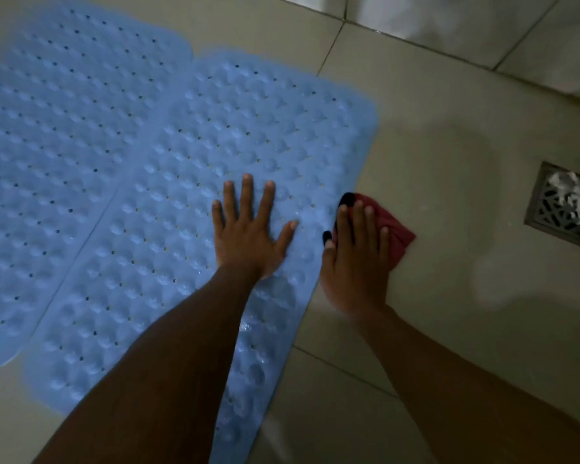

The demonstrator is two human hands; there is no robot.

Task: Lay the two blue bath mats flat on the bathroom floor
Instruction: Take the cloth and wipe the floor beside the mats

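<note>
Beige floor tiles [432, 135] fill the view, with a wall base at the far right. Two blue mats lie side by side, edges meeting: the left mat [64, 128] and the right mat [248, 128], both apparently flat. They look soft, floppy and wet-slick, best pressed down or lifted by an edge. The left hand [248, 229] rests splayed on the right mat; the right hand [355, 259] presses a red cloth [395, 236] onto the tile. A drain grate [563, 209] sits right.
</note>
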